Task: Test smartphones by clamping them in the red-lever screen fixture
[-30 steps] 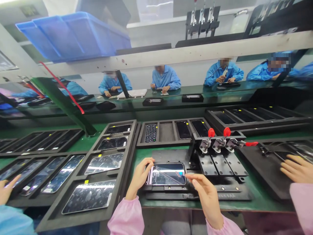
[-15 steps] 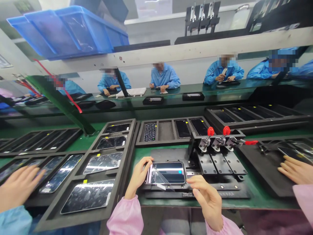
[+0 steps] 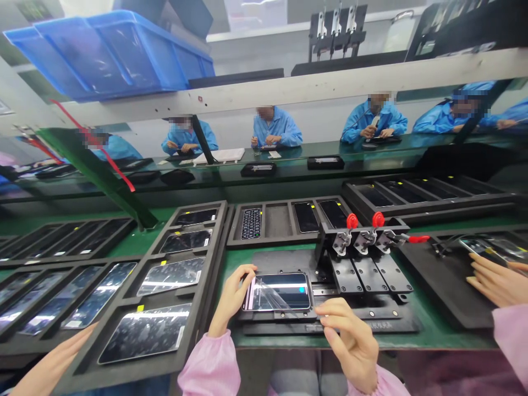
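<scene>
A phone (image 3: 295,283) with a lit screen lies flat in a black clamping fixture (image 3: 350,324). Clear film (image 3: 272,297) lies creased over its screen, slanting from the upper left corner toward the lower edge. My left hand (image 3: 234,297) is closed at that upper left corner, thumb and finger pinched on the film beside the phone's edge. My right hand (image 3: 350,341) is by the phone's lower right corner, fingers curled and thumb close to the fingertips. Whether a film edge lies between them is too faint to make out.
Red-tipped toggle clamps (image 3: 352,221) rise at the fixture's right. Black foam trays (image 3: 206,300) of phones stand left and behind. A co-worker's hand (image 3: 495,278) is over the right tray; another person's arm (image 3: 58,357) reaches in at left. A blue bin (image 3: 103,55) sits on the shelf above.
The film's creases have shifted right over the screen, and its white tab no longer shows. My hands stay nearly in place. The co-worker's hand at left has drawn down behind the tray.
</scene>
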A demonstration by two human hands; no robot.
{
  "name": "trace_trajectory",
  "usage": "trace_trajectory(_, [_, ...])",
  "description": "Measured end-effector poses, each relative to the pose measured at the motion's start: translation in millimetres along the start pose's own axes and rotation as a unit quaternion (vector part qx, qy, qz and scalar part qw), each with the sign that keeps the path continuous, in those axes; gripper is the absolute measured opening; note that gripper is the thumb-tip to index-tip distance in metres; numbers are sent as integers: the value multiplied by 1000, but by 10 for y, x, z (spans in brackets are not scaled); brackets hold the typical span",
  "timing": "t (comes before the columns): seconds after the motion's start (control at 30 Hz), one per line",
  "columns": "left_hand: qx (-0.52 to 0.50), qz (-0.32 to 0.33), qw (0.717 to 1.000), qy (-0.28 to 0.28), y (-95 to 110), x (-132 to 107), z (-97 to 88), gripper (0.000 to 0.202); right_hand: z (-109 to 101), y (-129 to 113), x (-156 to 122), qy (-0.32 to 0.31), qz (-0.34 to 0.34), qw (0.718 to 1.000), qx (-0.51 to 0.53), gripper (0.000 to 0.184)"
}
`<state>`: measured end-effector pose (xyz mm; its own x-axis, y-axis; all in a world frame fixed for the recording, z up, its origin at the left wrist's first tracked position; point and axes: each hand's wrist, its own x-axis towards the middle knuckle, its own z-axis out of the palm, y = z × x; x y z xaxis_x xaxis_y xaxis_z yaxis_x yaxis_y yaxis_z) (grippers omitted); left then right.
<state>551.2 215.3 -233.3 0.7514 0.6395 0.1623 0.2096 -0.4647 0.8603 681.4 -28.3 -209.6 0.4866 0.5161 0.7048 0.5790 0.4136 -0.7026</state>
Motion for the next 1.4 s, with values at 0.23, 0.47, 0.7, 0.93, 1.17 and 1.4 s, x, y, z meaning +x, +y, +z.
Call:
trace_trajectory(0.23, [1,1,1000,1,-9,8,5,22,22,-40,36,17,17,999,30,11])
trace_trajectory(0.47, [2,3,1000,0,-15,14,-4,22,80,-189,132,53,102,985,126,14])
trace_trajectory(0.7, [6,3,1000,-5,-27,23,-2,23,100,-467,342,23,72,970,231,15])
trace_trajectory(0.93, [4,5,1000,-7,-36,28,-4,22,104,-597,432,9,39,970,241,15])
trace_trajectory(1.17, [0,2,1000,-9,-37,27,-4,20,97,-620,436,16,29,973,226,15])
trace_trajectory(1.4, [-5,0,1000,-10,-35,27,-10,20,97,-630,449,9,20,974,227,17])
